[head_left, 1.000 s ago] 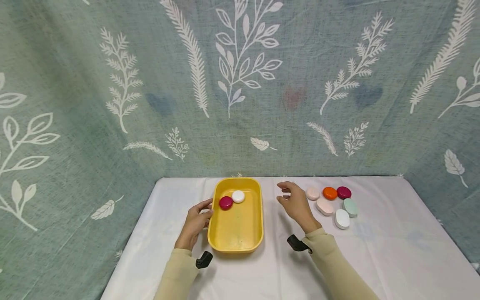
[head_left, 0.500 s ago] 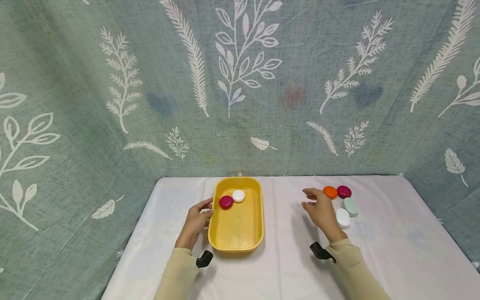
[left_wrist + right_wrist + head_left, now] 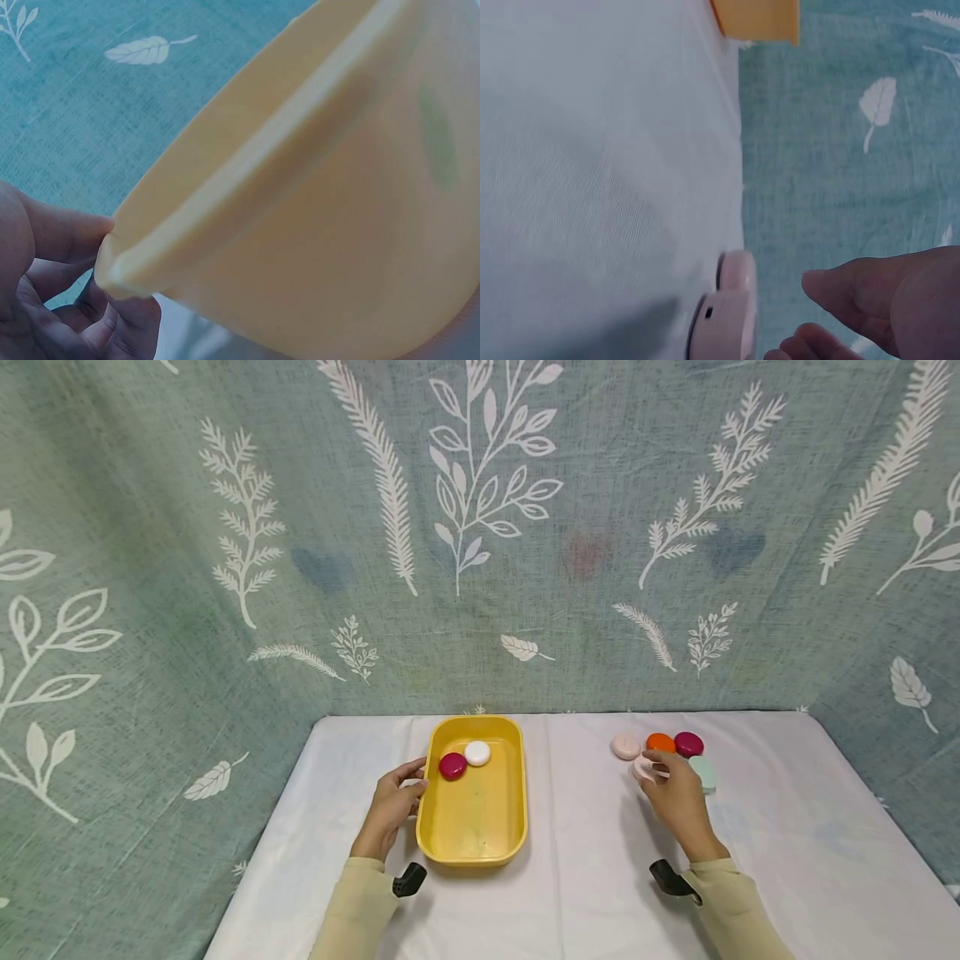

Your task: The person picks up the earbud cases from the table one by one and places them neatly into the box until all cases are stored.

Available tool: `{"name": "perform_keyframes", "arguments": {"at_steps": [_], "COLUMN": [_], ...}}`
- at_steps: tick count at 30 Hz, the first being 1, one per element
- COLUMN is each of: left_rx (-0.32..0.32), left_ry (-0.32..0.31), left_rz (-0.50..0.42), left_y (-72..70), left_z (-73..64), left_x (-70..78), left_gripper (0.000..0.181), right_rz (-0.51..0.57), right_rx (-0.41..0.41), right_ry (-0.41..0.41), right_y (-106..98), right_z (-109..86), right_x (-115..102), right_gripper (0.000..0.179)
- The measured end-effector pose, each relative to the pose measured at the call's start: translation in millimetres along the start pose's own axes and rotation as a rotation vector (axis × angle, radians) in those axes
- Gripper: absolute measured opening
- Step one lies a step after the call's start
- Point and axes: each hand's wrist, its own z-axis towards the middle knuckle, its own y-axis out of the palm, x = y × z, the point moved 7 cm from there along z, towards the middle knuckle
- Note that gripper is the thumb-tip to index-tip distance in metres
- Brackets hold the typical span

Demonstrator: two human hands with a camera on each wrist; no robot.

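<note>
Both thumb and fingers of the left hand (image 3: 390, 797) pinch the rim of the yellow tray (image 3: 472, 818) at its left side, a narrow grip with only the rim between thumb and fingers, so the tray lies wholly to the right of that hand. Inside, towards the far left corner, a dark red disc (image 3: 452, 766) and a white disc (image 3: 477, 752) sit side by side. Well to the right of the tray, the right hand (image 3: 678, 793) is over the pale pink oval piece (image 3: 639, 768), thumb and fingers parted with a gap between them; in the right wrist view the thumb tip stands clear of the pink pieces. That oval lies on the white cloth (image 3: 570, 877) at the fingertips, partly hidden by them. Just beyond it on the left is a pale pink round piece (image 3: 626, 746); on the far side are an orange piece (image 3: 660, 742) and, beside it, a dark red piece (image 3: 688, 743), while a mint green piece (image 3: 703, 772) shows to the right of the hand, partly covered
</note>
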Motion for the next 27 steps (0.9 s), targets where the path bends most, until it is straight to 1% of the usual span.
{"name": "perform_keyframes", "arguments": {"at_steps": [7, 12, 17, 24, 27], "left_rx": [0.003, 0.0, 0.003, 0.007, 0.001], "left_ry": [0.0, -0.004, 0.005, 0.006, 0.011], "left_rz": [0.006, 0.001, 0.0, 0.005, 0.006], "left_y": [0.0, 0.9, 0.5, -0.2, -0.1], "left_z": [0.6, 0.9, 1.8, 0.6, -0.3], "left_x": [-0.9, -2.2, -1.5, -1.2, -0.7], "left_gripper": [0.044, 0.044, 0.044, 0.044, 0.043], "right_rz": [-0.053, -0.06, -0.082, -0.118, -0.139], "right_rx": [0.005, 0.005, -0.015, -0.057, -0.058], "right_ry": [0.031, 0.022, 0.009, 0.031, 0.009], "right_y": [-6, -6, -3, 3, 5], "right_z": [-1.4, -0.7, 0.6, 2.1, 2.8], "right_x": [9, 13, 15, 17, 15], "right_gripper": [0.043, 0.043, 0.042, 0.044, 0.044]}}
